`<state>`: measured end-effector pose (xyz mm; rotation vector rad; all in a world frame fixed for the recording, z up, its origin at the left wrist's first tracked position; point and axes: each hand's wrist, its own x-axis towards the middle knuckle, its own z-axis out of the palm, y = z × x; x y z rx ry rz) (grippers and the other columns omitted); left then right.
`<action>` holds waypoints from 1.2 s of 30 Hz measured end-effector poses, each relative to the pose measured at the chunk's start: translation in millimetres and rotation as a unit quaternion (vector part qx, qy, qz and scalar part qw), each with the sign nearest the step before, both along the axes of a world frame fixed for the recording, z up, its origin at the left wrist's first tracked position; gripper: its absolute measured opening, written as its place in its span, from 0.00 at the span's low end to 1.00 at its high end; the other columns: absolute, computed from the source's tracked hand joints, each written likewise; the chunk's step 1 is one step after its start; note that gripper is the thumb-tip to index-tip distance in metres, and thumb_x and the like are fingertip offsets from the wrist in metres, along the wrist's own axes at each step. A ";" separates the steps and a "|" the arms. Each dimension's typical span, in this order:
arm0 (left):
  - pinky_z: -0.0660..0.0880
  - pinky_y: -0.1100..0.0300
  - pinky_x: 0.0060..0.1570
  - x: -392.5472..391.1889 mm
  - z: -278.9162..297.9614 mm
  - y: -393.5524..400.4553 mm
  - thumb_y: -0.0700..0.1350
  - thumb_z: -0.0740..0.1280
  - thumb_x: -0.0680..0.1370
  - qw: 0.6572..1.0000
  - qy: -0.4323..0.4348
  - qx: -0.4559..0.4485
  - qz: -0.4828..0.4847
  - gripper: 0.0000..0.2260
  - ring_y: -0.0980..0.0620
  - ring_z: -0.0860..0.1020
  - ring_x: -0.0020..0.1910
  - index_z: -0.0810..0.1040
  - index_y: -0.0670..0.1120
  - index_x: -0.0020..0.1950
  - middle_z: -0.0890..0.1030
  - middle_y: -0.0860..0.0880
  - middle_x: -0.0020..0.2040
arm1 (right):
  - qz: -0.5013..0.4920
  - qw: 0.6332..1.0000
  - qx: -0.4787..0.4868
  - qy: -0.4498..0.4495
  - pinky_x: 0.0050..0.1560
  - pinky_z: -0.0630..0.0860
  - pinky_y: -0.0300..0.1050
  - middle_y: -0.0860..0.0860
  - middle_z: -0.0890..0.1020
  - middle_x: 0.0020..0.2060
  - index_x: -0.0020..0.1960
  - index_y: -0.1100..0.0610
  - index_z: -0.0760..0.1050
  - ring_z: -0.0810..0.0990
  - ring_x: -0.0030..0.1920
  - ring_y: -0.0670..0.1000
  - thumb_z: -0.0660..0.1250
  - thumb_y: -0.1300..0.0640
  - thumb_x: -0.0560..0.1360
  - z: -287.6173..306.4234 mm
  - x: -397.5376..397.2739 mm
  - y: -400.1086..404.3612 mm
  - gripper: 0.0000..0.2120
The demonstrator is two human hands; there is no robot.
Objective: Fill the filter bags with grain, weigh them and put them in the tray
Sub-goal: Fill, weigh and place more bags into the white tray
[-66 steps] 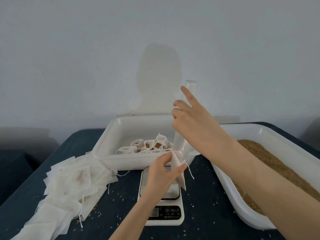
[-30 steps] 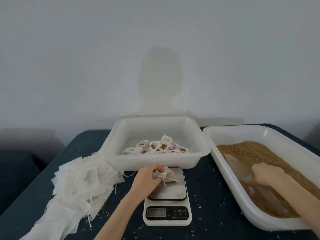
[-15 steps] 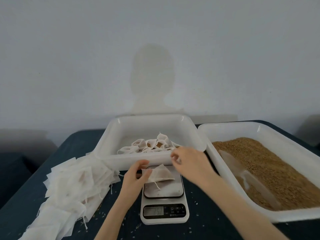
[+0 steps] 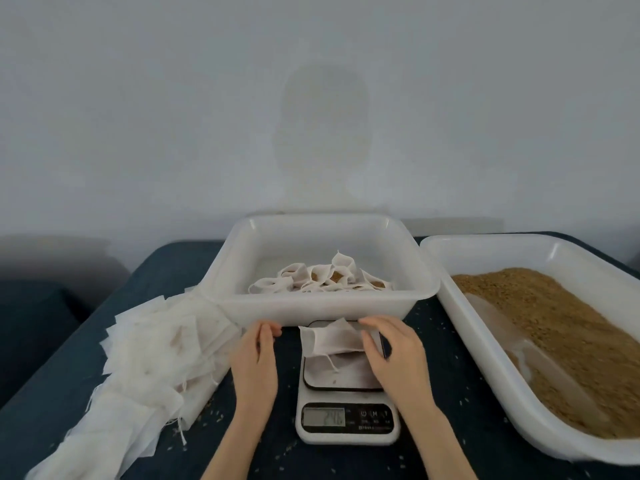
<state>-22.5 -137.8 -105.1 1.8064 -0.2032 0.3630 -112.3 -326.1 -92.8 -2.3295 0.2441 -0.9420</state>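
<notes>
Left hand (image 4: 256,355) loosely curled; right hand (image 4: 391,351) apparently a light grip.

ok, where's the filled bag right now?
Head view, centre: the filled bag lies on the scale, just in front of the bag tray, with the right hand touching its right edge.

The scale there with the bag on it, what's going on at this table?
A person is weighing a filled filter bag on the scale. The right hand touches the bag's right end; the left hand hovers beside it, holding nothing. The display is lit but too blurred to read. Behind the scale, a tray holds finished bags. Empty bags are piled on the left, and a tub of grain sits on the right.
</notes>
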 end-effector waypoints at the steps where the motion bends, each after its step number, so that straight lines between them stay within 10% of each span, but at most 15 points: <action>1: 0.71 0.62 0.46 -0.4 -0.4 -1.2 0.41 0.57 0.82 1.000 -0.006 0.008 0.003 0.14 0.63 0.76 0.43 0.76 0.53 0.41 0.80 0.55 0.40 | -0.010 1.000 0.018 -0.011 0.59 0.76 0.49 0.45 0.82 0.52 0.55 0.52 0.81 0.78 0.54 0.45 0.70 0.55 0.74 -1.3 -1.3 -2.4 0.10; 8: 0.69 0.67 0.41 2.4 1.0 -4.3 0.41 0.56 0.82 1.000 0.006 0.000 0.021 0.14 0.60 0.76 0.40 0.76 0.51 0.40 0.80 0.53 0.39 | 0.020 0.999 0.019 -0.030 0.59 0.75 0.50 0.42 0.81 0.51 0.54 0.51 0.81 0.78 0.54 0.43 0.73 0.56 0.72 -1.3 -2.2 6.9 0.11; 13: 0.69 0.68 0.39 -0.8 2.5 -4.0 0.41 0.56 0.81 0.999 0.028 -0.025 0.025 0.14 0.58 0.75 0.39 0.76 0.50 0.40 0.80 0.51 0.38 | 0.070 0.985 -0.143 0.070 0.65 0.63 0.40 0.39 0.78 0.59 0.62 0.45 0.77 0.74 0.60 0.42 0.65 0.40 0.70 15.6 6.2 24.8 0.22; 17: 0.70 0.65 0.41 -1.4 3.7 -4.6 0.41 0.57 0.81 0.999 0.024 -0.016 0.025 0.13 0.60 0.76 0.40 0.76 0.50 0.40 0.80 0.53 0.38 | 0.094 0.957 -0.229 0.153 0.65 0.65 0.40 0.39 0.80 0.56 0.60 0.44 0.78 0.75 0.58 0.43 0.63 0.49 0.76 26.6 24.0 31.8 0.14; 21: 0.72 0.62 0.39 -1.7 5.2 -2.9 0.42 0.57 0.81 0.999 0.023 -0.019 0.029 0.13 0.57 0.75 0.38 0.77 0.50 0.40 0.80 0.52 0.37 | 0.049 0.991 -0.054 0.108 0.37 0.68 0.39 0.42 0.76 0.31 0.39 0.46 0.78 0.73 0.34 0.42 0.64 0.51 0.78 54.4 34.7 19.9 0.09; 28: 0.71 0.64 0.38 -4.9 7.2 -3.2 0.40 0.57 0.81 0.999 0.024 -0.019 0.020 0.13 0.57 0.75 0.37 0.77 0.49 0.40 0.79 0.53 0.37 | 0.015 0.999 0.048 0.002 0.27 0.60 0.35 0.44 0.69 0.21 0.34 0.46 0.73 0.67 0.25 0.45 0.65 0.53 0.77 117.9 80.2 -9.7 0.13; 36: 0.71 0.68 0.37 -4.3 6.9 -1.8 0.41 0.58 0.81 0.999 0.035 -0.016 0.035 0.13 0.59 0.76 0.37 0.76 0.51 0.39 0.79 0.54 0.36 | 0.059 0.915 -0.068 0.394 0.45 0.72 0.43 0.49 0.80 0.44 0.48 0.53 0.84 0.76 0.49 0.55 0.59 0.61 0.76 94.6 103.5 -23.2 0.14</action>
